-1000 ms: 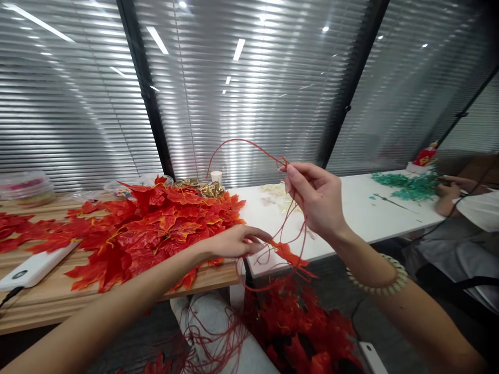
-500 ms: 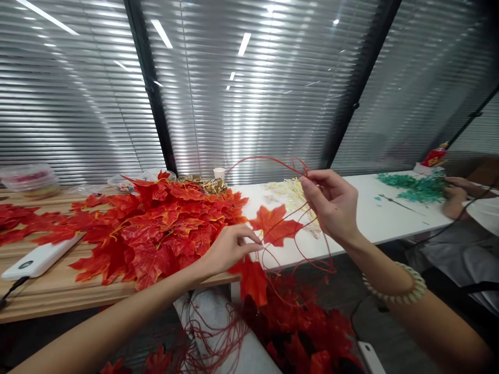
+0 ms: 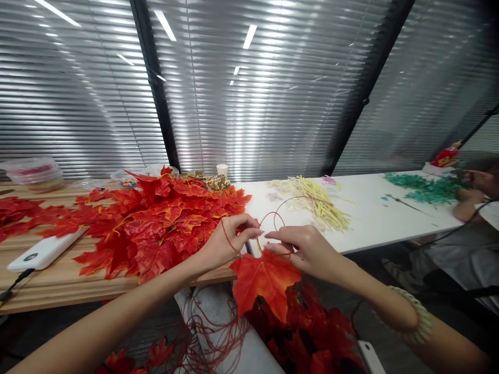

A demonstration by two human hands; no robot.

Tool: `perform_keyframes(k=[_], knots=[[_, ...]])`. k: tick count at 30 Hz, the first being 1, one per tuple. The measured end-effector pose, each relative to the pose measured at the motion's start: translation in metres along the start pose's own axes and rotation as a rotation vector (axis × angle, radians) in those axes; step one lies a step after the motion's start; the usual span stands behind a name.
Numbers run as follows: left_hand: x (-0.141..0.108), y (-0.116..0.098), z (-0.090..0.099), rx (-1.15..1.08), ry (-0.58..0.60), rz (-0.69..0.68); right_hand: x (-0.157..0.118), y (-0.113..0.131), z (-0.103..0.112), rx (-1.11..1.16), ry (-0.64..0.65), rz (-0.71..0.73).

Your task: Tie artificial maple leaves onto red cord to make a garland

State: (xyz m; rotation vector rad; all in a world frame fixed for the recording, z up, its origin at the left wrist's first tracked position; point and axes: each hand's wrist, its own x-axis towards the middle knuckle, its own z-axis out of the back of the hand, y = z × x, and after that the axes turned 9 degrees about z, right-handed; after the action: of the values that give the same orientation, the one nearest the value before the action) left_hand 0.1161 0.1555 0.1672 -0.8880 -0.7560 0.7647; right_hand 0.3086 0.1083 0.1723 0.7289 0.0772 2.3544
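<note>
My left hand [image 3: 236, 239] is closed, with thumb and index finger pinching the stem of a red artificial maple leaf [image 3: 267, 280]. The leaf hangs below the fingertips, over the table edge. My right hand [image 3: 304, 249] is close beside it, thumb and forefinger drawn together at the thin red cord near the stem; the exact grip is partly hidden. Loops of cord arch above both hands, and one strand crosses the back of my left hand. More red cord [image 3: 218, 330] lies tangled on my lap. A large heap of maple leaves [image 3: 167, 228] spreads left of my hands.
A white power bank [image 3: 47, 249] with a cable lies on the wooden table. Yellow paper strips [image 3: 325, 205] lie on the white table. Plastic tubs [image 3: 33, 174] and a paper cup [image 3: 222, 170] stand behind. At right, another person's hands [image 3: 465, 200] are by green tinsel-like material [image 3: 432, 187].
My right hand has come down and left from its raised position, close to my left hand. The leaf now hangs lower, facing me, and a cord strand lies across my left hand.
</note>
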Motion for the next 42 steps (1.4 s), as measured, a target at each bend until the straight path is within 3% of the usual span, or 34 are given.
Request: perform_keyframes(k=[4,11,18,31,42], knots=[[-0.003,-0.004,-0.004,-0.170,0.034,0.037,0.007,0.000,-0.012,0.277,0.000,-0.076],[-0.008,-0.004,-0.010,-0.369,-0.036,0.171,0.013,0.000,-0.026,0.808,-0.088,-0.327],[-0.009,0.002,-0.011,-0.462,-0.079,0.270,0.012,-0.001,-0.030,1.108,-0.020,-0.457],[-0.013,0.008,-0.013,-0.467,0.006,0.288,0.004,-0.004,-0.029,0.864,0.119,-0.280],[-0.010,0.002,-0.025,-0.426,0.021,0.297,-0.011,-0.010,-0.028,0.828,0.168,-0.257]])
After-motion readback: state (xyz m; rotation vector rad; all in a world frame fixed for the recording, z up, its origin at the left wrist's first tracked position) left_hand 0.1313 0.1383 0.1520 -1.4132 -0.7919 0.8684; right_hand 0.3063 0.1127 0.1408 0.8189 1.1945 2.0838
